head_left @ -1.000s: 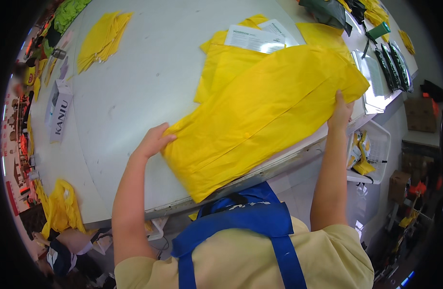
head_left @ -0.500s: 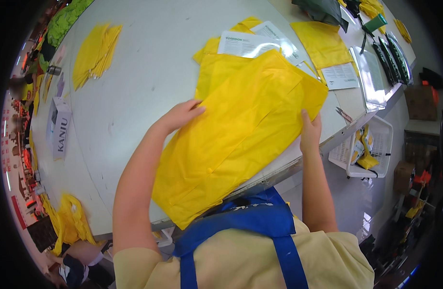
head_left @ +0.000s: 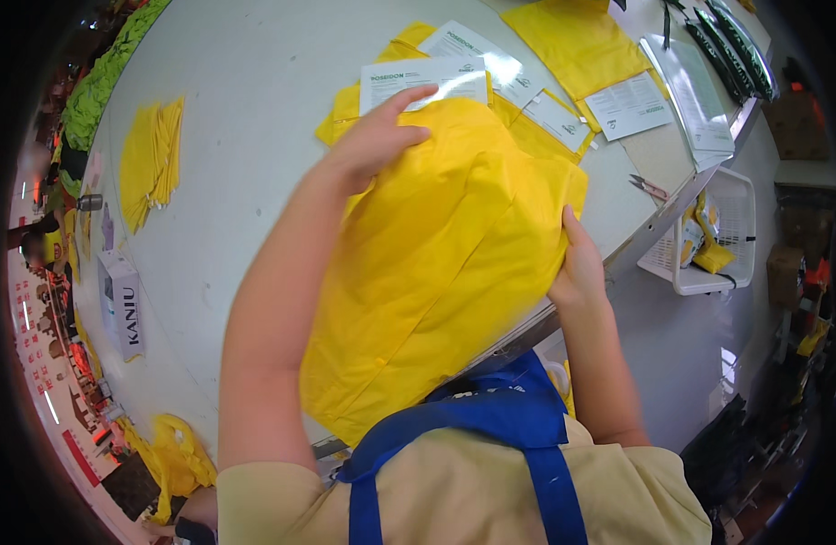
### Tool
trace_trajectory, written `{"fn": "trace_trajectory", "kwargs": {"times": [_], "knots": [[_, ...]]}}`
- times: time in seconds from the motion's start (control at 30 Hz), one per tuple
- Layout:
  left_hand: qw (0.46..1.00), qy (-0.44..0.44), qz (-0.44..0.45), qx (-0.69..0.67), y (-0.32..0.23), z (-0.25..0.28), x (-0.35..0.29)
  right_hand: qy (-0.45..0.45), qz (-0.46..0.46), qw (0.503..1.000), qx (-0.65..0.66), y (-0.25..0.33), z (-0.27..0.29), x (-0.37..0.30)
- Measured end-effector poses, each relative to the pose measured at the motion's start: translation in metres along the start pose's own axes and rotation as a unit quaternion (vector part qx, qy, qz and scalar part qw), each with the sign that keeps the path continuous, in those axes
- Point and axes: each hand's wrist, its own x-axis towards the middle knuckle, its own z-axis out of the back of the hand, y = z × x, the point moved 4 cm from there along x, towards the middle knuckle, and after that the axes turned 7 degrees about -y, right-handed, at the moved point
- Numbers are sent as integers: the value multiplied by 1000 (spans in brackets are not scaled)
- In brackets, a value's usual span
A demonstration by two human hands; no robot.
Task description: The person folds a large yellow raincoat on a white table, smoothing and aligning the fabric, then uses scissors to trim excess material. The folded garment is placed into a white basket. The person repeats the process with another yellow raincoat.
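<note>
A large piece of thin yellow fabric (head_left: pixel 427 254), folded and billowing, slopes from the white table down over its near edge toward my blue apron. My left hand (head_left: pixel 368 150) is at its far left edge, thumb and index finger stretched apart; the other fingers are partly hidden. On the right, my right hand (head_left: pixel 579 268) pinches the fabric's side edge, thumb on top and fingers underneath. Just beyond the fabric lie yellow pouches (head_left: pixel 345 113) with printed white sheets (head_left: pixel 409 77) on them. Whether the fabric is a garment I cannot tell.
A stack of yellow pieces (head_left: pixel 154 159) lies at far left, near a white box (head_left: pixel 120 304). Small scissors (head_left: pixel 649 187) rest by the right table edge, below clear plastic sleeves (head_left: pixel 686 100). A white basket (head_left: pixel 736 236) with yellow packets stands beyond that edge.
My left hand has moved up and away along the fabric, its thumb and index finger now spread. The fabric's far end has bunched and rounded. My right hand stays on the right edge.
</note>
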Motion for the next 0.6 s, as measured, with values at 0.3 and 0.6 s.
{"fn": "trace_trajectory", "kwargs": {"times": [0.3, 0.6], "knots": [[954, 183, 27, 236, -35, 33, -63, 54, -246, 962, 103, -52, 46, -20], [930, 149, 28, 333, -10, -7, -9, -161, 136, 922, -323, -6, 58, -23]]}}
